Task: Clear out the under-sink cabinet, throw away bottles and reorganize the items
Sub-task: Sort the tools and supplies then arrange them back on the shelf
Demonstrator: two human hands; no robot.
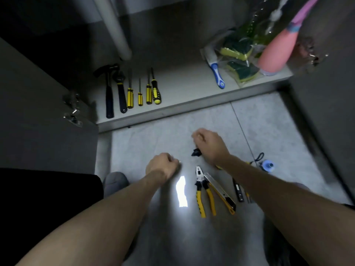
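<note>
Grey floor tiles [269, 120] lie in front of the open under-sink cabinet with a pale shelf board [182, 87], and this board is the landmark for all places below. On its right end stand a pink plastic bottle [276, 52] and a clear bag of yellow-green sponges [240, 60], with a blue-white brush [215, 70] beside them. On its left end, a black hammer [109, 89], a black wrench [121, 91] and four yellow-black screwdrivers [148, 91] lie in one neat row.

On the floor in front of the board lie yellow-handled pliers [203, 191], touching a yellow utility knife [221, 192], and further right a small blue-capped bottle [268, 166].

The right hand [209, 144] is curled around a small black object [196, 152]; what it is, I cannot tell. The left hand [162, 166] is closed in a fist with something bright at the fingertips, too small to name.

I judge the step is returning tools to the shelf. To do it well, each next tool should go parallel to the row, handles toward the front edge, with free space kept between tools and cleaning things.

A white glare on the floor hides that tile, the right forearm covers part of a slim black tool [238, 191], and the cabinet back is dark.
</note>
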